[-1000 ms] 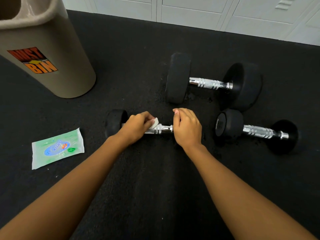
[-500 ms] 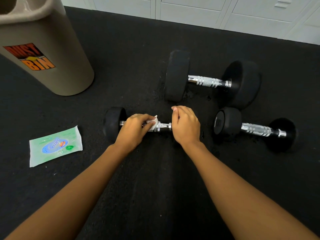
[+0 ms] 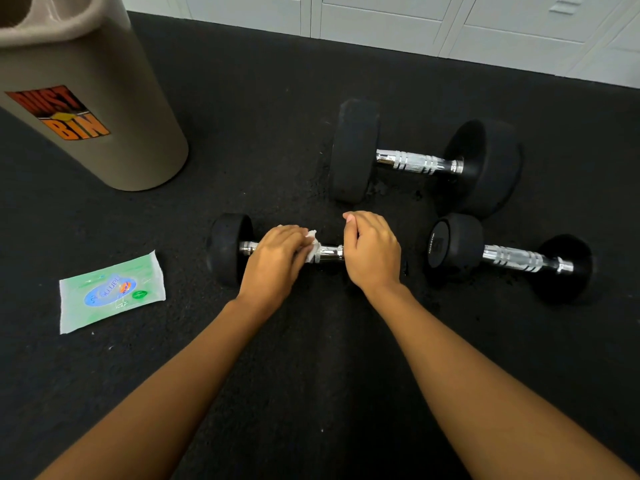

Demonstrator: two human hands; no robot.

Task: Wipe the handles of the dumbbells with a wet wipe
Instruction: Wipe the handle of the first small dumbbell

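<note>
Dumbbell (image 3: 228,249) under work: small, black rubber heads, chrome handle (image 3: 329,253) with ringed grooves, lying crosswise on the black floor (image 3: 311,375) near the middle of the visible area. Left head is exposed; the right head is hidden under the right hand (image 3: 372,252), whose fingers curl over that end and grip it. Left hand (image 3: 277,261) is clamped round the handle with a crumpled white wipe (image 3: 311,249) bunched under its fingers; a corner of the wipe sticks out on the right of the hand. A short stretch of bare chrome shows between the two hands. Big dumbbell (image 3: 355,150) lies just beyond, toward the floor's far edge, handle uncovered. Third dumbbell (image 3: 453,245), small, lies just to the right of the right hand, apart from it, handle uncovered, one head close to the big dumbbell's right head. Green pack (image 3: 110,292) lies flat toward the left edge, well apart from the left head. Beige bin (image 3: 104,133) labelled DUST BIN stands at the far left corner. White lockers (image 3: 381,22) run along the far edge. Open floor: the whole near side round the forearms, the strip between bin and big dumbbell, and the far right.
</note>
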